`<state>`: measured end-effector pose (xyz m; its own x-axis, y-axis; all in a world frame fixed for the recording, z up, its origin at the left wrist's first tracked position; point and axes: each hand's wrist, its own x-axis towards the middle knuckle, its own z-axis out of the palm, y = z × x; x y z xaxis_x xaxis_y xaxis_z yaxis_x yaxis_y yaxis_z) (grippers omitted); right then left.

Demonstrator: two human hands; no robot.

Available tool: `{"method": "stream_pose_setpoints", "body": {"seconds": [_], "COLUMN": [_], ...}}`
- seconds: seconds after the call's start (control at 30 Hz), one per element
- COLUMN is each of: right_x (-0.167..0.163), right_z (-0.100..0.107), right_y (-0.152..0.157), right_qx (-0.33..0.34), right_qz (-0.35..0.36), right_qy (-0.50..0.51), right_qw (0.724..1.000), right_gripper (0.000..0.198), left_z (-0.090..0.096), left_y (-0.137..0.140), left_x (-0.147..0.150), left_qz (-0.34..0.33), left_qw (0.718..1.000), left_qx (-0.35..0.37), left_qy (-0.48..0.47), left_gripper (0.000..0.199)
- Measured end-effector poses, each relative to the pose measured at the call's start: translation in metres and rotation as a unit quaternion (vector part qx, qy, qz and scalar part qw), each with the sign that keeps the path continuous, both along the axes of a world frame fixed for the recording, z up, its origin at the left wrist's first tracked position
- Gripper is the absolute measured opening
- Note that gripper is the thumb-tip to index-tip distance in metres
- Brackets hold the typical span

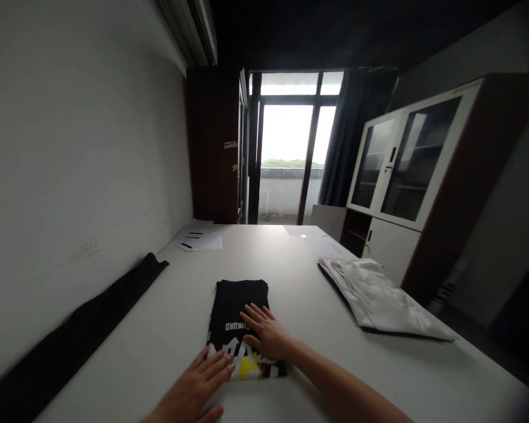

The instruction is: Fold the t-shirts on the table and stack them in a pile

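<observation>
A folded black T-shirt (240, 299) with white lettering and a yellow and white print lies flat on the white table (260, 252) in front of me. My right hand (267, 335) rests palm down over its right side, fingers spread, covering part of the lettering. Fingers outstretched, my left hand (198, 382) touches the near left corner of the shirt. Neither hand grips anything.
White and dark folded cloth (383, 296) lies along the table's right side. A long black cloth (88, 329) stretches beside the left wall. Papers (198, 238) lie at the far left, more sheets (321, 241) at the far right. A white-doored cabinet (405, 170) stands to the right.
</observation>
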<state>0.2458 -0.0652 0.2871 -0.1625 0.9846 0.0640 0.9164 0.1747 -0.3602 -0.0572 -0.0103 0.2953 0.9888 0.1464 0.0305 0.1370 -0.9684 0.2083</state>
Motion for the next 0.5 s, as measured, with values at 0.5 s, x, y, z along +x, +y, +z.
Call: {"method": "stream_pose_setpoints", "body": {"seconds": [0.5], "right_x": [0.037], "right_z": [-0.008], "right_y": [0.098], "right_qx": [0.013], "right_qz": [-0.206], "right_qy": [-0.023], "right_qw": [0.978], "right_gripper": [0.072], "left_z": [-0.022], "left_y": [0.018], "left_x": [0.000], "left_qz": [-0.028], "left_qw": [0.999], "left_qx": [0.027], "left_qy": [-0.018], "left_gripper": [0.074]}}
